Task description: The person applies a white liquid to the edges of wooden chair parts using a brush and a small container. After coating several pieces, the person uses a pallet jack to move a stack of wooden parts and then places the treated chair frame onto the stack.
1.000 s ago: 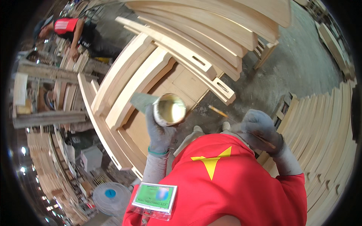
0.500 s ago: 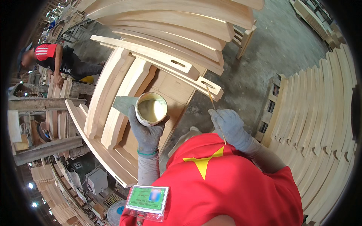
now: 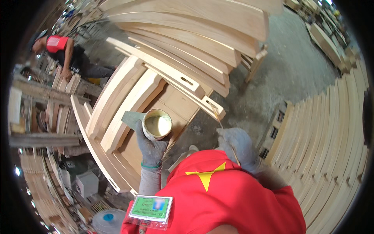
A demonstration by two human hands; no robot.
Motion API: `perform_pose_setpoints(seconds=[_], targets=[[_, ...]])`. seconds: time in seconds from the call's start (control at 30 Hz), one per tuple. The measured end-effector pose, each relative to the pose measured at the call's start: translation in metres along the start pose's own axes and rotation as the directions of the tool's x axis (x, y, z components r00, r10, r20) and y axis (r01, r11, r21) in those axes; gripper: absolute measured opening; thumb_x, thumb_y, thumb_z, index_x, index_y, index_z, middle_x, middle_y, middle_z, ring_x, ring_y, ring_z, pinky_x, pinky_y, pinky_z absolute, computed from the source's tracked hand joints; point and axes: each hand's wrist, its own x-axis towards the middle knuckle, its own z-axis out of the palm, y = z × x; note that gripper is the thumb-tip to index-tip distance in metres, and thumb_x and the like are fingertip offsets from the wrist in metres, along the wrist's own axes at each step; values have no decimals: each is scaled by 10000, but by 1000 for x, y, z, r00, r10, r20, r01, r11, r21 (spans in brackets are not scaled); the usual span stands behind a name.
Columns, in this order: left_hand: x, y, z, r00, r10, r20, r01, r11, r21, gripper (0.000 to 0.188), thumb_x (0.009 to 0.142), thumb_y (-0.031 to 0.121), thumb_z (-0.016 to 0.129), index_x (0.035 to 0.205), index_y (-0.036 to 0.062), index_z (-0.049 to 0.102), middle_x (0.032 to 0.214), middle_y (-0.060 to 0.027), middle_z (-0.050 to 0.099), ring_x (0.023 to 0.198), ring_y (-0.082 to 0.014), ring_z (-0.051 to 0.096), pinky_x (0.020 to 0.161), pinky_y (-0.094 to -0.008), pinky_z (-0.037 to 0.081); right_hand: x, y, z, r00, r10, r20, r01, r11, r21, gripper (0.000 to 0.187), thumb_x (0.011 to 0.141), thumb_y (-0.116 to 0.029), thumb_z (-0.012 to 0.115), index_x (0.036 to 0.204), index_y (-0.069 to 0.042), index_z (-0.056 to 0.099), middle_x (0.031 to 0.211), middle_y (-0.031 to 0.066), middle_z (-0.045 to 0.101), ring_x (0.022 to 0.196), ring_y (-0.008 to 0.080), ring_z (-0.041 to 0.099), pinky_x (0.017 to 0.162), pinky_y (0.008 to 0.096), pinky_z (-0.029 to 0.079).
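Observation:
My gloved left hand (image 3: 151,150) is closed round a round cup (image 3: 146,132) of pale, creamy liquid (image 3: 160,125). A flat grey-green piece (image 3: 131,119) juts out beside the cup on its left; where it is held is hidden. In my gloved right hand (image 3: 240,146) is a thin stick (image 3: 219,120), its far tip at the slot in the end of a pale wooden rail (image 3: 218,110). Just beyond, a second rail (image 3: 171,71) has a similar slot. Thick curved wooden pieces (image 3: 130,102) lie left of the cup.
Long curved boards (image 3: 187,25) are stacked ahead. To the right stands a big stack of wooden slats (image 3: 323,148) by a pallet (image 3: 274,132). A co-worker (image 3: 64,52) bends over wood at the far left. A white fan (image 3: 108,220) is at lower left.
The view has shifted and turned slightly. My right hand sits a little lower in the picture, with the stick still at the slot. The left hand keeps its hold on the cup.

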Motion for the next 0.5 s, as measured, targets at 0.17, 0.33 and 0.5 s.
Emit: perform_pose_setpoints(seconds=[0.17,0.33,0.5], targets=[[-12,-7,25,993,63,-104,-71,995,-73,441,924,410,430,1212,80,483,1145,-72,564,1011,-231,575,908,-405,460,9,12,3,978,-205,-41,209,971,117,241,747,-48,675,981,-25,623,929,104,654,796,250,632,692,332,508],[-27,-32,21,994,-69,-88,18,877,-481,525,894,535,391,1223,146,519,1196,-44,556,1065,-251,556,897,-468,442,10,27,11,969,-245,35,228,939,259,233,738,2,642,971,-7,631,868,131,649,737,281,628,660,345,506],[-76,-40,18,963,24,-269,-172,820,-546,496,901,502,376,1206,140,526,1161,-60,573,1069,-246,553,886,-463,456,12,31,27,907,-356,227,256,892,373,235,760,-9,631,994,-1,626,896,133,656,788,284,638,709,352,506]])
